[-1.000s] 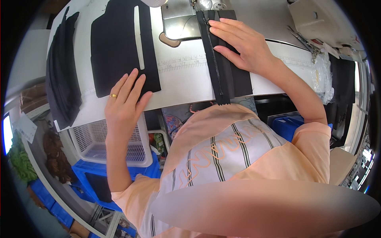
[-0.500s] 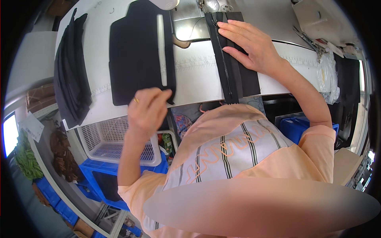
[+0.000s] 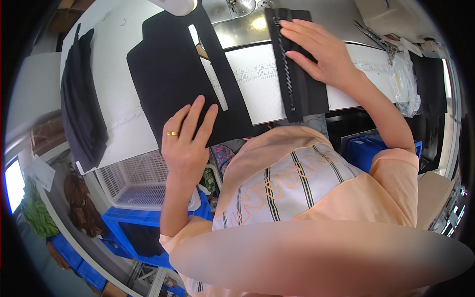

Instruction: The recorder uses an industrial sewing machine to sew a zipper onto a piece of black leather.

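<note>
A black fabric panel [image 3: 168, 84] with a long narrow slot lies on the white worktable, the white top showing through the slot. My left hand [image 3: 190, 131] rests on the panel's near edge, fingers spread below the slot, a ring on one finger. To the right lies a black zipper [image 3: 287, 69] with metal teeth, on top of dark fabric [image 3: 315, 96]. My right hand [image 3: 321, 54] lies on the zipper and fabric with its fingers stretched out, their tips by the zipper's far end. Neither hand grips anything.
A stack of black fabric pieces [image 3: 81, 104] stands at the table's left. A measuring scale [image 3: 255, 74] runs across the tabletop. Beyond it lies a metal machine bed [image 3: 247, 34]. Scissors [image 3: 371, 34] and a plastic bag [image 3: 405, 84] sit at right. A white basket [image 3: 133, 185] is below the table edge.
My left hand has opened from a curl and come to lie flat on the panel. The panel has turned, so its slot slants. The zipper and right hand have shifted slightly right in view.
</note>
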A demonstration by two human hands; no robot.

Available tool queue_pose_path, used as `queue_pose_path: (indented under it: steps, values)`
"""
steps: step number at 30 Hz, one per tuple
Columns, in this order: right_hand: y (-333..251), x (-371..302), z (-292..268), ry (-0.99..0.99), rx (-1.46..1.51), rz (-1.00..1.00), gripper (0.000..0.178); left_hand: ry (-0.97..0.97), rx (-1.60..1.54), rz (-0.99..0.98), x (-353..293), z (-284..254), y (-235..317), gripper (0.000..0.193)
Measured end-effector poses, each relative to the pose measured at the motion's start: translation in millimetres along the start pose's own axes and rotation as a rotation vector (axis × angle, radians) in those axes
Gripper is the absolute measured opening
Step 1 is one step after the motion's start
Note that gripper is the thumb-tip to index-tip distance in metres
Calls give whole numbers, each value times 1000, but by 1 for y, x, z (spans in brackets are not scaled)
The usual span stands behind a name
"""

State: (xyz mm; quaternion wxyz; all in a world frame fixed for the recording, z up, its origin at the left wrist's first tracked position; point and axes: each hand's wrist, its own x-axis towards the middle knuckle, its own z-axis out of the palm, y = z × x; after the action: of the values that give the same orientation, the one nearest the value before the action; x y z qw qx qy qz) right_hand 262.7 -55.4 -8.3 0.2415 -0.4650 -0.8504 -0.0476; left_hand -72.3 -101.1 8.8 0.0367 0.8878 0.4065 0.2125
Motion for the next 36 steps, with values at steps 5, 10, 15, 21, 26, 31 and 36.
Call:
queue_pose_path:
  steps: [5,10,15,21,26,31,36]
  values:
    - [17,-38,-24,-4,-92,137,42,-70,-61,124,-20,-8,19,30]
    - [18,-37,-24,58,-145,99,38,-50,-80,130,-15,1,32,27]
    - [16,-39,-24,17,-89,149,41,0,-95,97,7,17,36,31]
    - [17,-39,-25,23,-89,150,42,-19,-131,56,11,16,50,47]
    - [18,-38,-25,48,-113,124,40,-17,-78,35,16,18,54,44]
    - [2,-24,-16,54,-93,101,37,1,-386,-57,17,13,54,37]
    - [-23,2,2,30,-28,-3,37,154,-592,-142,26,-9,49,39]
